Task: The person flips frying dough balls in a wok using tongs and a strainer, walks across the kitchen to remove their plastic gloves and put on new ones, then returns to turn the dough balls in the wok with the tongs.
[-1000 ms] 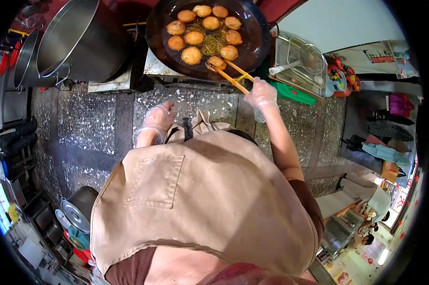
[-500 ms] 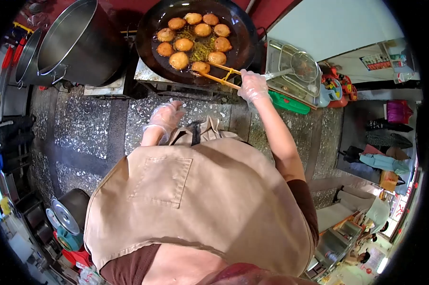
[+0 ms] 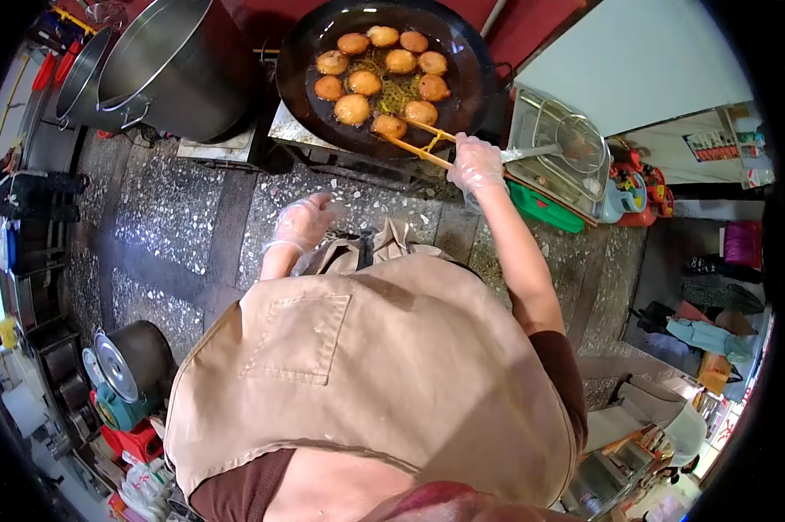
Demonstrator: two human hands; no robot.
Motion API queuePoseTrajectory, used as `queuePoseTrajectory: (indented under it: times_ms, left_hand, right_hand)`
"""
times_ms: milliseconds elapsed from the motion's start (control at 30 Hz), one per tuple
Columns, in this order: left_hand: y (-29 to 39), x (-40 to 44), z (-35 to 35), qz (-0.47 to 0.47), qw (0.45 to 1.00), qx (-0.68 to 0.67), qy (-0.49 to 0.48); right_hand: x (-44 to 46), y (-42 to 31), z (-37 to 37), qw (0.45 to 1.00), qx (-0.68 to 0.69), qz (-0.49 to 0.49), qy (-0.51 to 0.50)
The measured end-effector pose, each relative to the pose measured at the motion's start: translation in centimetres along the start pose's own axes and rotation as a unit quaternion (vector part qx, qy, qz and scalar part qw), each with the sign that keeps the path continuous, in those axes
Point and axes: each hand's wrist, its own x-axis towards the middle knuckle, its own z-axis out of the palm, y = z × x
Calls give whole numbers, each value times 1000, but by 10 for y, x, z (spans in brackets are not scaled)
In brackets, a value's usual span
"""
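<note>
My right hand [image 3: 477,163], in a clear plastic glove, grips long wooden tongs [image 3: 427,155] bound with a yellow band. Their two tips reach over the near rim of a large black wok [image 3: 292,87], on either side of a golden-brown fritter [image 3: 389,126]. I cannot tell whether the tips press on it. Several more round fritters [image 3: 364,83] float in the oil around greenish, stringy bits [image 3: 398,91]. My left hand [image 3: 302,221], also gloved, hangs before my beige apron [image 3: 349,348], fingers loosely bent and nothing visible in them.
Right of the wok, a wire strainer [image 3: 581,143] lies on a metal tray [image 3: 531,117], with a green plastic object [image 3: 544,207] below. A tall metal pot [image 3: 179,78] stands left of the wok. Lidded pot [image 3: 136,357] sits low on the left. Speckled floor [image 3: 157,213] lies beneath.
The view has shifted, so the wok and stove sit farther right. My left hand's fingers look a little more bent. The tongs stay at the same near fritter.
</note>
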Motion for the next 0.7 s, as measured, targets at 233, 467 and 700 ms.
queuePoseTrajectory:
  times_ms: [233,467,700]
  left_hand:
    - [-16,-1,12,15,999,33,-16]
    - [-6,6,1,23,999,30,-18]
    - [-9,8,3,40,999,22,-11]
  right_hand:
    - [-2,-3,3,1000,8,16,18]
    - [-2,-6,7,999,-4,18,31]
    - [1,-6,7,999,-15,11,36]
